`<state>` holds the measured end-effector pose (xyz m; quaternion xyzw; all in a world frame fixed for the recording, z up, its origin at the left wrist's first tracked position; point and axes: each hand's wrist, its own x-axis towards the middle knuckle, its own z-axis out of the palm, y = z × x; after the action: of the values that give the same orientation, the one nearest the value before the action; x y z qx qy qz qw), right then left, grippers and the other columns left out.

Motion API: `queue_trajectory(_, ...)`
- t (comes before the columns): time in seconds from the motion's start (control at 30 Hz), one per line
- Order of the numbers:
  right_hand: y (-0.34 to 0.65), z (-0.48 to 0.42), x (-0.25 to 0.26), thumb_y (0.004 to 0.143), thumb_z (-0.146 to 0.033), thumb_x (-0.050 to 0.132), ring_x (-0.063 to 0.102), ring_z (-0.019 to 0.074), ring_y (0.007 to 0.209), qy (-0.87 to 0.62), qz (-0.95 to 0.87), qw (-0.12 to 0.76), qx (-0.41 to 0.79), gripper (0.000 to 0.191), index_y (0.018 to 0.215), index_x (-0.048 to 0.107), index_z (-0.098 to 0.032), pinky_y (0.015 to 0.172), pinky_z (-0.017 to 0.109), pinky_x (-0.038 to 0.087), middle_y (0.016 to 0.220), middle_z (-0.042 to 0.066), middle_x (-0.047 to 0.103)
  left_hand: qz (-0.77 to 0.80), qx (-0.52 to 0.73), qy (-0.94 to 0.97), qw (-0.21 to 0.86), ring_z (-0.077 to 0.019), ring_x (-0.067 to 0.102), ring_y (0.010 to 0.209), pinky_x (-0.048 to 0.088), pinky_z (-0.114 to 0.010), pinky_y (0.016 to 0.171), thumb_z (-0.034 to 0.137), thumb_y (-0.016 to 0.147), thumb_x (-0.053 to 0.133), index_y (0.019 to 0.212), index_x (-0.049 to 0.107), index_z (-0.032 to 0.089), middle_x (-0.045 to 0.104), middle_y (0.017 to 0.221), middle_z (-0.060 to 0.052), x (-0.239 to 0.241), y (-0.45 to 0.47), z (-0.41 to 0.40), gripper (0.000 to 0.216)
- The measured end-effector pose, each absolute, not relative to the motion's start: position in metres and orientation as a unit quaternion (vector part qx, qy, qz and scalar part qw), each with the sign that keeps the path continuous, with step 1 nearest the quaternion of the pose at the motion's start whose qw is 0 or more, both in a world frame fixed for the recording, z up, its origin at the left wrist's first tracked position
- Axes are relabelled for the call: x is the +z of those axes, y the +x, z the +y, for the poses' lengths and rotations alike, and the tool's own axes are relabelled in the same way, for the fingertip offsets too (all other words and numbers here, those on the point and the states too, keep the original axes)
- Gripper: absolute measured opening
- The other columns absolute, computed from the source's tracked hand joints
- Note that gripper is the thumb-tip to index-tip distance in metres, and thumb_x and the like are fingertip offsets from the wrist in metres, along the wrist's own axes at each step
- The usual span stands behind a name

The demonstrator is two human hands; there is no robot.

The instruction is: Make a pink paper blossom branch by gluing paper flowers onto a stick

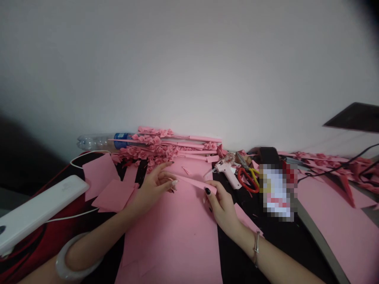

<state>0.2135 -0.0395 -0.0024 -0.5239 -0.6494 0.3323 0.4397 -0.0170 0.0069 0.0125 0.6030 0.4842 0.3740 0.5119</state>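
A slim, tapering roll of pink paper (194,182) is held up between the hands, over a large flat pink paper sheet (180,232) that covers the middle of the dark worktop (232,262). The fingers of the left hand (158,183) are closed loosely about its narrow left end, while those of the right hand (220,201) pinch the wider right end.

Judging by what lies around, plenty is already made: a heap of pink paper blossoms with long rolled stems (166,152) rests along the far edge, against the wall. This roll looks mostly shaped but bare, with no blossoms to be seen on it. Loose pink paper squares (117,195) at the left lie uncurled, so some stock seems left unused. A white glue gun (229,173) and red-handled scissors (248,180) lie at the far right, apart from both hands.

The roll itself is plain, matt and pale pink, fairly straight, sloping down towards the right; whether its edge is fastened, I cannot tell.
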Motion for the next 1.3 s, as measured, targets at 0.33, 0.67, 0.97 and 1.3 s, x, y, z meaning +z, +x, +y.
queue_trajectory(0.33,0.206,-0.046,0.003,0.089,-0.018,0.050,0.045,0.0095,0.049,-0.462,-0.754,0.333,0.326,0.019,0.105,0.060,-0.016,0.050,0.021,0.035,0.064,-0.004,0.055,0.324,0.334,0.568,0.679,-0.0170,0.058,0.067,0.049,-0.032,0.067,0.051,0.091,0.055,0.101,0.069,0.017,0.060,0.071,-0.002,0.008,-0.004,-0.006,0.038)
queue_trajectory(0.67,0.205,-0.047,0.007,0.093,-0.023,0.046,0.045,0.0100,0.049,-0.455,-0.747,0.302,0.380,0.009,0.095,0.054,-0.018,0.049,0.021,0.034,0.062,-0.004,0.053,0.328,0.376,0.552,0.668,-0.0173,0.054,0.066,0.048,-0.032,0.067,0.049,0.090,0.053,0.079,0.068,0.018,0.058,0.070,-0.002,0.010,-0.001,-0.005,0.036)
queue_trajectory(0.97,0.205,-0.048,0.003,0.091,-0.025,0.047,0.045,0.0106,0.048,-0.473,-0.756,0.301,0.339,0.009,0.090,0.054,-0.019,0.048,0.021,0.033,0.060,-0.004,0.050,0.344,0.379,0.545,0.664,-0.0162,0.059,0.063,0.052,-0.032,0.067,0.044,0.093,0.052,0.078,0.065,0.017,0.060,0.067,-0.002,0.010,0.002,-0.006,0.033)
queue_trajectory(1.3,0.209,-0.042,0.003,0.083,-0.023,0.053,0.040,0.0075,0.044,-0.508,-0.739,0.380,0.228,0.013,0.071,0.052,-0.019,0.046,0.020,0.030,0.055,-0.007,0.040,0.363,0.411,0.833,0.075,-0.0310,0.045,0.130,0.036,-0.053,0.110,0.035,0.097,0.054,0.133,0.048,0.024,0.055,0.135,-0.011,-0.001,-0.012,0.003,0.039)
